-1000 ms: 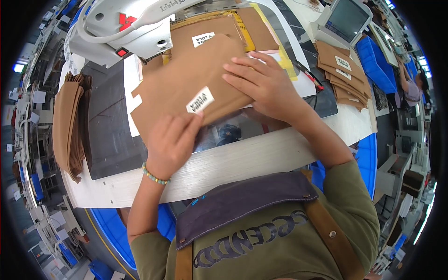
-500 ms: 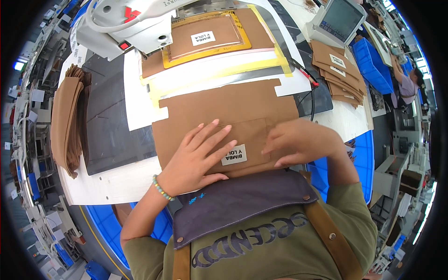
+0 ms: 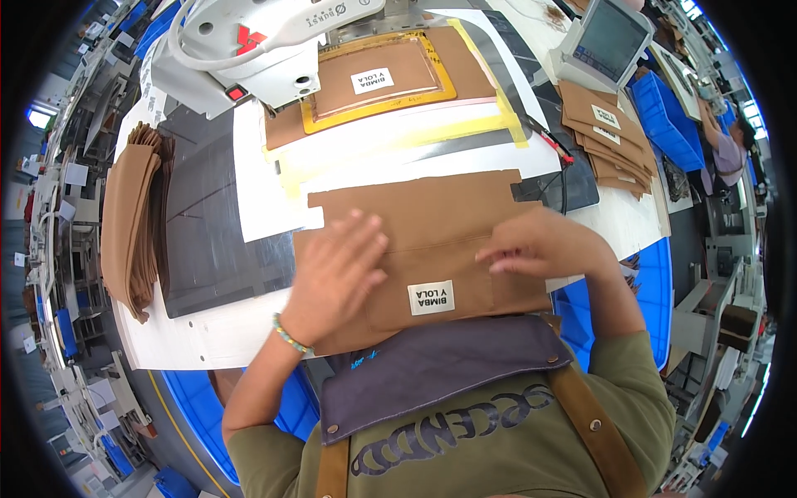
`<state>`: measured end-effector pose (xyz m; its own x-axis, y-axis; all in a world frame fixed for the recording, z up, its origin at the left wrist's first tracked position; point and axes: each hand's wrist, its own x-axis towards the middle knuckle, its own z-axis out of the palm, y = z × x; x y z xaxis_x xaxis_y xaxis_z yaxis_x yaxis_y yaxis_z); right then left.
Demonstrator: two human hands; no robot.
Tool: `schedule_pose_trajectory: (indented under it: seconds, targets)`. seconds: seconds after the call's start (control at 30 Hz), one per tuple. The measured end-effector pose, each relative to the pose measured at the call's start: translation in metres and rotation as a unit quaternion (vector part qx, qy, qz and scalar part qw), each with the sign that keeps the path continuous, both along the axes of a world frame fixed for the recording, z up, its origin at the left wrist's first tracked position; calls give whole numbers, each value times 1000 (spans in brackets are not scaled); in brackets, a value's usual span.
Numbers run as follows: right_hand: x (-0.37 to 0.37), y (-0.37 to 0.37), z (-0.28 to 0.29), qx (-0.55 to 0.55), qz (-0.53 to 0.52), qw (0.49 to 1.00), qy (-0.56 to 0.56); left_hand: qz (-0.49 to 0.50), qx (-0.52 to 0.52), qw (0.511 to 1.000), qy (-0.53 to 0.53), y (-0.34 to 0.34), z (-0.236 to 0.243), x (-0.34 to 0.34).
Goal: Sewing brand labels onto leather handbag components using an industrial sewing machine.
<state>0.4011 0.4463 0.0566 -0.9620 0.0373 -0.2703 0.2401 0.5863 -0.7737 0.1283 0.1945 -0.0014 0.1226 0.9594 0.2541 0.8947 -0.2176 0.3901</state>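
White worktable (image 3: pixel 216 340) fills the view, with a big white sewing machine (image 3: pixel 249 41) at the far edge and a dark mat (image 3: pixel 207 241) left of centre. Under the machine head sits a yellow clamp frame (image 3: pixel 382 104) holding a brown piece with a white label. Stack of brown cut pieces (image 3: pixel 129 224) hangs off the left side, another labelled stack (image 3: pixel 610 141) sits at right near a small screen (image 3: pixel 606 37) and a blue bin (image 3: pixel 664 116). The brown fabric panel (image 3: pixel 415 216) lies flat at the near edge, right in front of the person, its white label (image 3: pixel 432 297) facing up near the apron. Left hand (image 3: pixel 336 274) lies palm down on the panel's left part, fingers spread and flat, gripping nothing. Right hand (image 3: pixel 544 245) rests on the right part, fingers curled loosely toward the fold line, pressing rather than pinching as far as I can tell. To do it well, I'd judge: keep both palms flat, smooth outward from the crease, keep edges square, and don't let the label side bunch.
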Motion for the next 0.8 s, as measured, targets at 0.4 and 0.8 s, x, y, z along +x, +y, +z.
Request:
schedule_pose_trajectory:
  seconds: [0.4, 0.8]
  targets:
    - [-71, 55, -23, 114, -40, 975, 185, 254, -1, 956, 149, 30, 5, -117]
    - [-69, 76, -7, 191, -92, 951, 223, 211, 15, 975, 74, 38, -6, -126]
